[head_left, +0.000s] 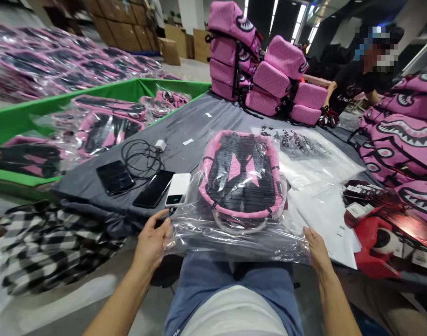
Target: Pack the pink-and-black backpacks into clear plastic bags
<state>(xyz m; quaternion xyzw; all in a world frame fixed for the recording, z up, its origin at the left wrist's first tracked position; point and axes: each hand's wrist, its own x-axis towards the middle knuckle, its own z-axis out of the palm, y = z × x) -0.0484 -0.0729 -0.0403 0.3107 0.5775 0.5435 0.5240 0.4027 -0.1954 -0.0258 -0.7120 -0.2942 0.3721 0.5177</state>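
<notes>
A pink and black backpack (242, 175) lies back side up on the grey-covered table, inside a clear plastic bag (241, 238). The bag's loose end spreads toward me and hangs over the table's front edge. At its left corner my left hand (154, 238) pinches the plastic between thumb and fingers. My right hand (317, 245) grips the opposite corner, fingers closed on the film. Close to my left hand lies a white power bank (177, 189) with a lit display. More plastic bags (314, 154) with dark print lie flat, right of the backpack.
Two dark phones (114, 177) and a coiled black cable sit at left. A green-walled bin (10, 112) holds bagged backpacks. Stacks of pink backpacks (271, 79) stand at the back and right. A red tape dispenser (370, 247) is at right. Another person (353, 84) works beyond the table.
</notes>
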